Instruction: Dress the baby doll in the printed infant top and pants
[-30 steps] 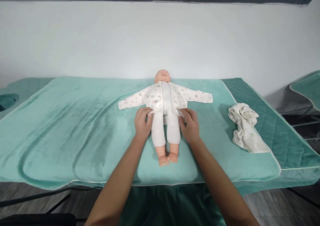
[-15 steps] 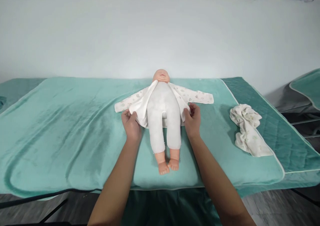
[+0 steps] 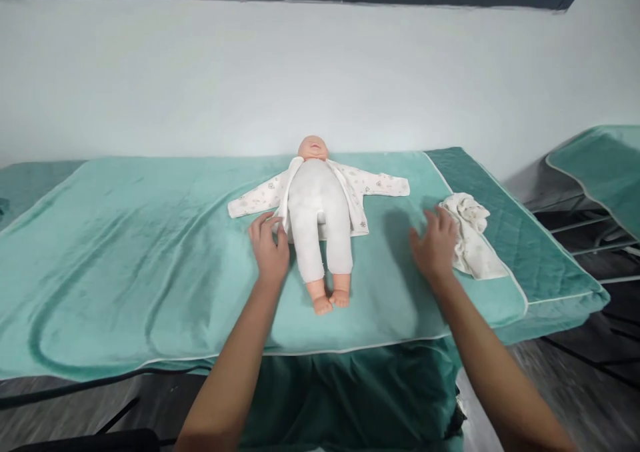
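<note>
A baby doll (image 3: 320, 225) lies on its back on a teal mat (image 3: 150, 252), head toward the wall. A white printed jacket (image 3: 370, 187) is spread open under it, sleeves out to both sides. My left hand (image 3: 269, 247) rests against the jacket's left flap beside the doll's hip, fingers loosely bent. My right hand (image 3: 434, 245) is open with fingers spread, well to the right of the doll and just left of a crumpled white printed cloth (image 3: 470, 242).
The mat covers a table with a darker green quilted cover (image 3: 505, 212) showing at the right end. A white wall stands behind. Another teal-covered surface (image 3: 600, 172) is at the far right. Dark floor lies below the front edge.
Both hands pulled the jacket flaps apart, baring the doll's white body. My right hand then let go and moved right toward the crumpled cloth. The view shifted right.
</note>
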{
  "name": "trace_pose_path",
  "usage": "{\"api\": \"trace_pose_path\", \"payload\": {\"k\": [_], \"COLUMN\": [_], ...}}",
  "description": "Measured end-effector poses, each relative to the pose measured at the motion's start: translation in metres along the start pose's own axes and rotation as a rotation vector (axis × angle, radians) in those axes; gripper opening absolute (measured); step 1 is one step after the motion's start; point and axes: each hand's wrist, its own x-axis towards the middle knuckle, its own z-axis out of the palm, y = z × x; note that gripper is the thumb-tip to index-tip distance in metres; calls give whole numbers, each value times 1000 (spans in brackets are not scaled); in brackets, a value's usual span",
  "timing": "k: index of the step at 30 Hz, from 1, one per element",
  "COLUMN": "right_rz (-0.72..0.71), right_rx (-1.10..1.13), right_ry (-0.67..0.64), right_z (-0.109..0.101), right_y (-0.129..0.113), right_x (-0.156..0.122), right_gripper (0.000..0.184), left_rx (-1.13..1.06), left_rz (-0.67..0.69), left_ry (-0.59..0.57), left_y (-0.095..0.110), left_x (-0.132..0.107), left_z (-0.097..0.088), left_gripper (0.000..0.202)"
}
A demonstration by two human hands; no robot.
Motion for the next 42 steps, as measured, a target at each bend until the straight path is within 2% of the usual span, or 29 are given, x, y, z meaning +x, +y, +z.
{"api": "trace_pose_path", "payload": {"k": [3, 6, 9, 12, 15, 18, 22, 25, 28, 32, 37, 39, 42], "right_rz": [141, 416, 615, 622, 518, 263, -42, -246, -410, -539, -654, -646, -511], "right_rx": [-106, -40, 2, 20, 59, 181, 364, 488, 611, 637, 610, 689, 863], "right_ry": [22, -12, -95, -119, -131, -172, -348, -481, -469, -423, -472, -490, -486], "right_z": [-28, -42, -44, -45, -55, -79, -127, -163, -191, -221, -261, -270, -269], "right_y": [52, 85, 92, 83, 58, 11, -82, -148, -190, -211, -216, -218, -222], "right_x": [14, 28, 37, 47, 61, 76, 80, 71, 61, 52, 39, 34, 27], "right_gripper": [55, 48, 46, 40, 34, 33, 21, 20, 22, 18, 20, 26, 37], "left_rx": [-6, -23, -33, -77, -134, -218, -424, -591, -644, -701, -827, -907, -1018], "left_rz": [144, 133, 66, 58, 90, 102, 155, 222, 249, 176, 90, 42, -62], "left_ry": [-141, -211, -227, -258, -261, -263, -327, -376, -410, -361, -441, -472, -527], "left_y": [6, 8, 10, 15, 25, 48, 106, 154, 185, 198, 208, 216, 226], "left_x": [-13, -25, -34, -40, -41, -34, -11, 8, 22, 35, 39, 39, 36], "left_z": [-8, -15, -24, -34, -45, -53, -66, -79, -94, -125, -172, -182, -186], "left_gripper": [24, 28, 27, 27, 25, 23, 22, 35, 42, 23, 26, 28, 30]}}
